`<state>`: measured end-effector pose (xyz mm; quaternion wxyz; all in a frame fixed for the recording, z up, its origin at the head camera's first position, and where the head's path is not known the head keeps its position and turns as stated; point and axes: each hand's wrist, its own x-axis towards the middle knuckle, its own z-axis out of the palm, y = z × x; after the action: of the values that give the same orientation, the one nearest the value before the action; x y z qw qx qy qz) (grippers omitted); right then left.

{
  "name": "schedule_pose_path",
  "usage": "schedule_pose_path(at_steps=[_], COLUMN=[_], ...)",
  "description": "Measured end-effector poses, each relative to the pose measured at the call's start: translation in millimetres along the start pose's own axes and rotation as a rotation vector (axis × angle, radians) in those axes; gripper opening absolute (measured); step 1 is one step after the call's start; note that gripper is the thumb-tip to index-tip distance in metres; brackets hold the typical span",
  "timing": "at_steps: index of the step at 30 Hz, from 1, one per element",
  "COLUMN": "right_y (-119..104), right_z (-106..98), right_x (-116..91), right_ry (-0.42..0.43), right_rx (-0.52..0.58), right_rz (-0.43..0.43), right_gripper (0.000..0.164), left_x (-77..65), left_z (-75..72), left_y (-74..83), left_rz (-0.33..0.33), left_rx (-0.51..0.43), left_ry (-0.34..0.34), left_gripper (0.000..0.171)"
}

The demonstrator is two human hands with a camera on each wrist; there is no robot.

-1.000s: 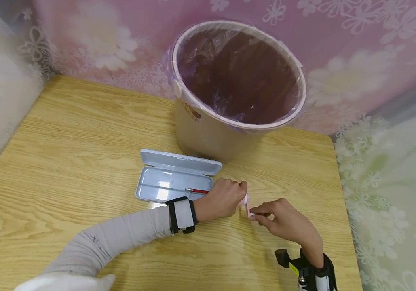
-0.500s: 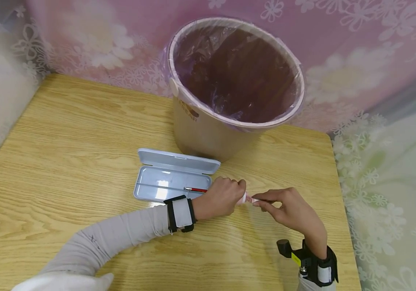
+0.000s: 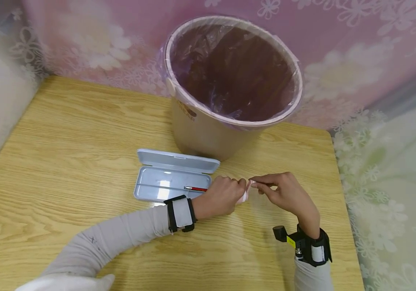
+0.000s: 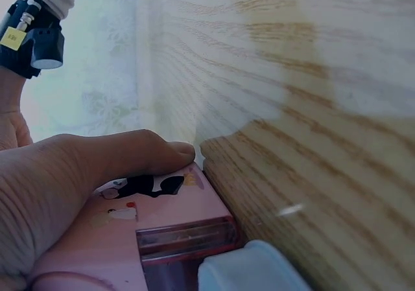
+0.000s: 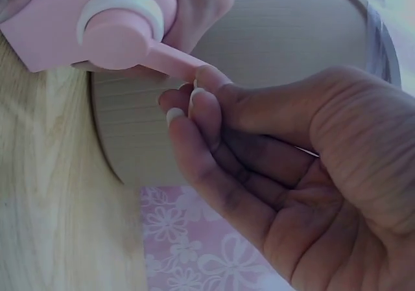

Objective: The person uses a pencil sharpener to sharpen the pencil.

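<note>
A pink crank pencil sharpener [image 4: 181, 203] with a cartoon print and a clear window is gripped by my left hand [image 3: 222, 196], which hides most of it in the head view. The left thumb lies along its top edge in the left wrist view. My right hand [image 3: 289, 192] pinches the end of the pink crank handle [image 5: 172, 59] between thumb and fingers. In the right wrist view the crank runs from a round hub with a white ring. Whether a pencil sits in the sharpener cannot be seen.
Left of the hands, an open light blue pencil case [image 3: 157, 178] holds a red pencil-like item [image 3: 197, 188], partly hidden. Behind stands a tall beige bin [image 3: 208, 133] lined with a clear bag. A pale rounded thing [image 4: 249, 268] lies beside the sharpener. Floral curtains surround the wooden table [image 3: 84, 133].
My right hand has swung the crank handle up and around, from below the sharpener's hub to above it. The left hand keeps its grip in nearly the same place.
</note>
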<state>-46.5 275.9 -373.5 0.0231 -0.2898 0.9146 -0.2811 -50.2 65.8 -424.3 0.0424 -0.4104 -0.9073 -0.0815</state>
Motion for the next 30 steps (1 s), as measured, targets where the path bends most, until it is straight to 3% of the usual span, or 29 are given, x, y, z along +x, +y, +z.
schedule_pose_path(at_steps=[6, 9, 15, 19, 30], right_y=[9, 13, 19, 18, -10], right_z=[6, 14, 39, 48, 37], right_x=[3, 7, 11, 3, -20], right_ry=[0.002, -0.014, -0.228, -0.289, -0.355], right_rx=[0.009, 0.021, 0.016, 0.066, 0.136], right_rz=[0.008, 0.035, 0.092, 0.111, 0.074], right_gripper=[0.021, 0.019, 0.017, 0.017, 0.012], left_x=[-0.5, -0.8, -0.7, -0.5, -1.2], left_z=[-1.3, -2.0, -2.8, -3.8, -2.6], left_y=[-0.1, -0.2, 0.9, 0.6, 1.3], left_rz=[0.011, 0.01, 0.006, -0.009, -0.015], left_rx=[0.011, 0.016, 0.016, 0.023, 0.017], left_ry=[-0.023, -0.029, -0.025, -0.025, -0.014], left_gripper=[0.008, 0.016, 0.015, 0.017, 0.012])
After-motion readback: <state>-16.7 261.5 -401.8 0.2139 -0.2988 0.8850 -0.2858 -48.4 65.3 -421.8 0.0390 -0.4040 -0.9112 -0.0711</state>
